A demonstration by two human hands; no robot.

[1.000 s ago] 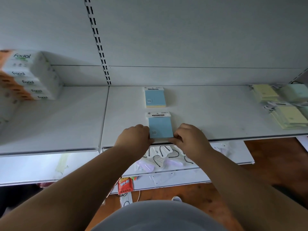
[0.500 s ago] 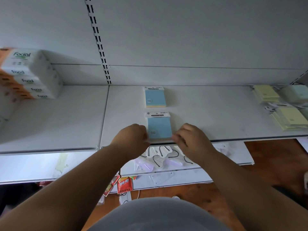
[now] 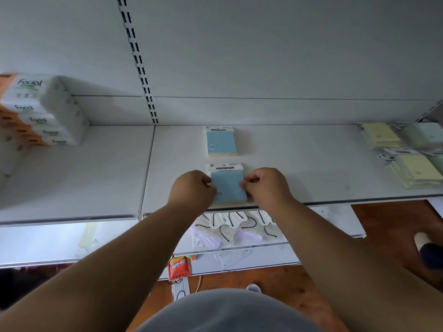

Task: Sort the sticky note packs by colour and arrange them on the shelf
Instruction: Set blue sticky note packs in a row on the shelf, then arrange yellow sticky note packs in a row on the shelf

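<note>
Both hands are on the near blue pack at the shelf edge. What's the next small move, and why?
Probably let go. The near blue pack lies flat on the shelf, in line with the far blue pack. The left hand and right hand only pinch its sides. Then reach for the unsorted yellow and green packs.

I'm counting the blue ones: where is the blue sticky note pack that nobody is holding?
The free blue pack lies flat at the back of the shelf, mid-frame, directly behind the blue pack held between both hands.
</note>
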